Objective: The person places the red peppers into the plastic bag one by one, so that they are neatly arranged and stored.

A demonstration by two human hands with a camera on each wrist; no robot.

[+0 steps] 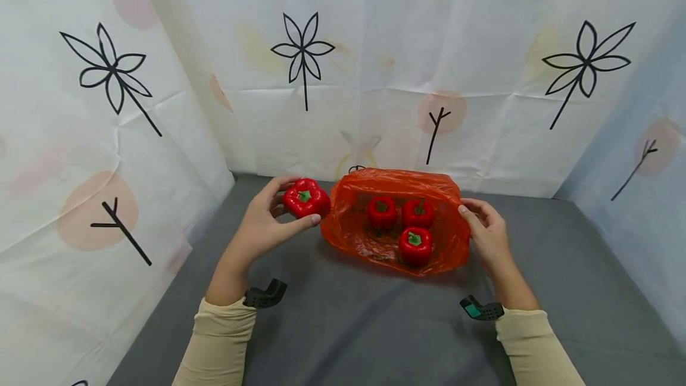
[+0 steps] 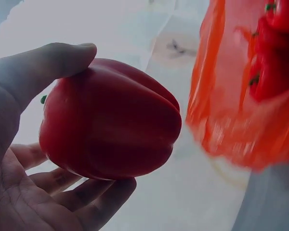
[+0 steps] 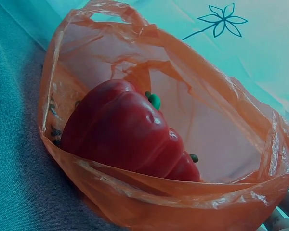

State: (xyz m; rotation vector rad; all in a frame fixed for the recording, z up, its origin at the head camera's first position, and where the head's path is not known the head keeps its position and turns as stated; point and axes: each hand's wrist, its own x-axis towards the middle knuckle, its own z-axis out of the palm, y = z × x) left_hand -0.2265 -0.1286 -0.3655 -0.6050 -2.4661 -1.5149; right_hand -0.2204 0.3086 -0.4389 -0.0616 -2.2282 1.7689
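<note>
My left hand (image 1: 266, 219) grips a red bell pepper (image 1: 306, 198) between thumb and fingers, its green stem facing up toward the head camera. That pepper (image 2: 111, 120) fills the middle of the left wrist view, held just left of an orange plastic bag (image 1: 343, 234). Three more red bell peppers (image 1: 415, 246) sit inside the bag, whose mouth gapes wide. At the bag's right edge, my right hand (image 1: 486, 228) pinches the rim between thumb and fingers. In the right wrist view the bagged peppers (image 3: 120, 130) overlap one another, and only part of that hand shows.
A grey cloth-covered table (image 1: 343, 326) lies under the bag. White fabric (image 1: 375, 64) printed with flowers and trees hangs behind it and on both sides. Each wrist carries a black strap mount (image 1: 266, 294).
</note>
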